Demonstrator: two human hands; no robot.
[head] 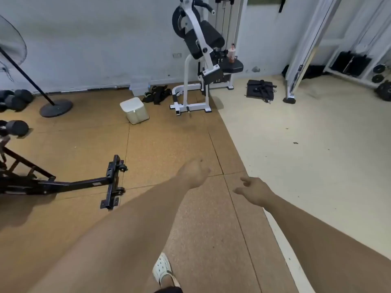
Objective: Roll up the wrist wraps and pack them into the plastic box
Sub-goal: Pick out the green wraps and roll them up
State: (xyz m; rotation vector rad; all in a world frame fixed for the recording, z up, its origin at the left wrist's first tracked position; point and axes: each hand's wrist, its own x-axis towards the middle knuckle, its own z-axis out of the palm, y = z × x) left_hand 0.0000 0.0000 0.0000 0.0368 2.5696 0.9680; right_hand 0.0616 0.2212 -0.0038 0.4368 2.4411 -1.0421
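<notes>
empty hand (pixel 255 190), dark wraps (pixel 157 95) heaped afar

Matt white plastic box (pixel 134 110); black cloth wrist wraps (pixel 157 95); speckled cork-like floor (pixel 169 144).
</notes>
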